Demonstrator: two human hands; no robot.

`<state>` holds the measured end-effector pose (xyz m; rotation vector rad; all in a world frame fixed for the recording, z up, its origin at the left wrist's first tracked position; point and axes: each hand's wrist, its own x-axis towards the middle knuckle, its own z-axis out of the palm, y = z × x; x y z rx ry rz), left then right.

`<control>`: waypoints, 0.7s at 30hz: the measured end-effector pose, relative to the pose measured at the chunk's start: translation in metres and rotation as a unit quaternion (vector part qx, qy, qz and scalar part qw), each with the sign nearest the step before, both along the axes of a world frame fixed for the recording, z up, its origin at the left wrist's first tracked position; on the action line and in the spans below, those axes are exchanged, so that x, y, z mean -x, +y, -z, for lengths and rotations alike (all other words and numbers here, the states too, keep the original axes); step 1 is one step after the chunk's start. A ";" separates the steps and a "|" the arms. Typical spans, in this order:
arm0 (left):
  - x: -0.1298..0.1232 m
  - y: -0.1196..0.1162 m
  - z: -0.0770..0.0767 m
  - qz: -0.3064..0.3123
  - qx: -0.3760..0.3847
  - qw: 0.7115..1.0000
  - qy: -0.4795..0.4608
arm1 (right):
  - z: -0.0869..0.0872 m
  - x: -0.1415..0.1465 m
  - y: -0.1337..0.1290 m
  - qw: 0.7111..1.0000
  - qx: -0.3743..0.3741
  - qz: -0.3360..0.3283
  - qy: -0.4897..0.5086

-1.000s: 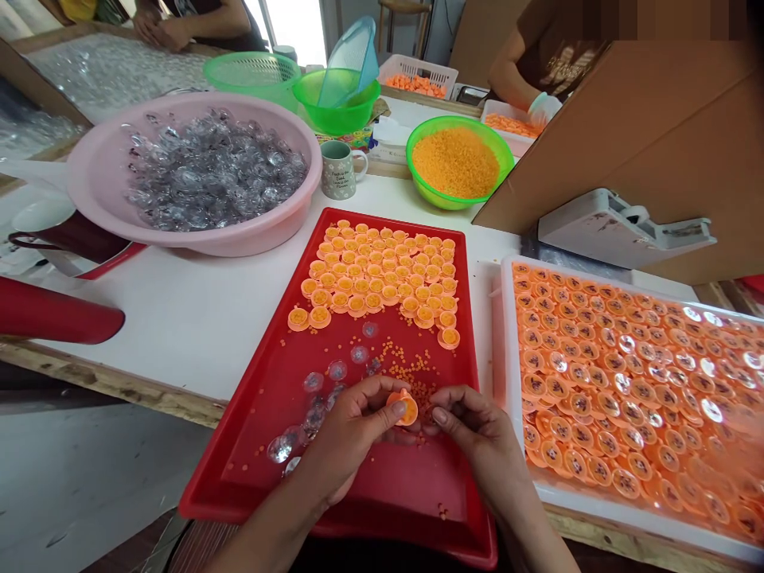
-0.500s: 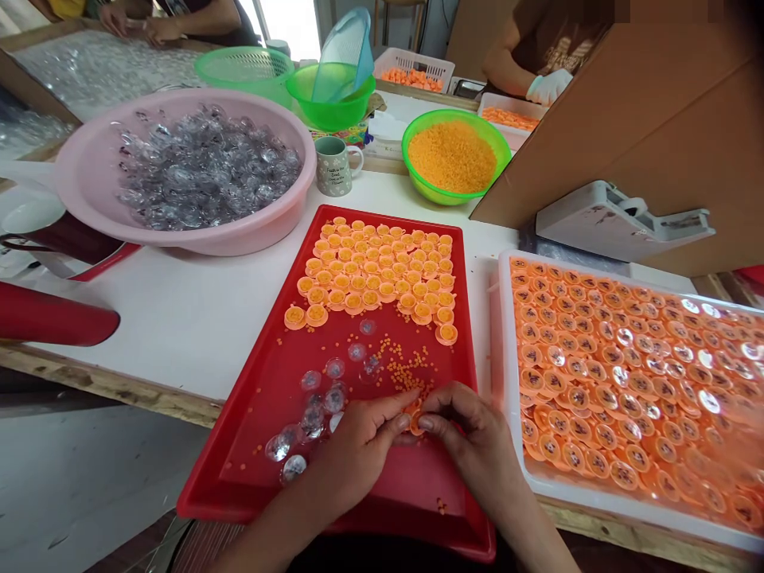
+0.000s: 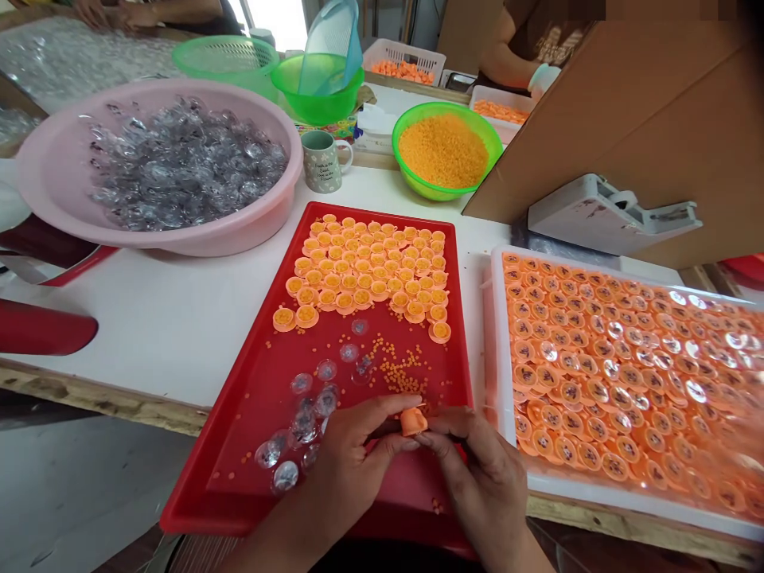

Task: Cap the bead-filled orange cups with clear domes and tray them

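Observation:
Over the near part of the red tray (image 3: 239, 446), a small orange toy cup (image 3: 413, 422) is tipped on its side between my hands. The thumb and forefinger of my left hand (image 3: 358, 450) close on it from the left. My right hand (image 3: 486, 469) pinches it from the right with its fingertips. Just beyond my fingers lie loose yellow-orange pellets (image 3: 403, 372). Clear domed caps (image 3: 304, 426) are scattered left of them. Rows of orange cups on saucers (image 3: 358, 267), filled with pellets, cover the far half of the tray.
A pink basin (image 3: 251, 227) of clear caps stands left, near a mug (image 3: 322, 163). A green bowl (image 3: 445, 191) holds pellets. At right is a white tray (image 3: 498, 334) of capped orange cups, below a tape dispenser (image 3: 609, 215). Co-workers' arms (image 3: 507, 60) show at the back.
The orange cup has come up from low over the tray and turned onto its side between my fingers. The whole view has shifted slightly.

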<state>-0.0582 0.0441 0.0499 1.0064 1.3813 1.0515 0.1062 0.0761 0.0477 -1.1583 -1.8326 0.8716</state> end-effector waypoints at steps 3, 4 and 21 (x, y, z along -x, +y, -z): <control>-0.001 -0.002 0.000 -0.010 -0.005 0.999 -0.036 | -0.002 0.003 0.000 1.000 -0.015 -0.004 0.011; -0.001 -0.003 0.000 -0.013 -0.004 0.999 -0.048 | -0.002 0.004 0.000 1.000 -0.015 -0.005 0.013; 0.004 0.019 -0.019 0.061 -0.027 0.991 0.117 | 0.011 0.002 -0.001 0.982 0.181 -0.001 0.046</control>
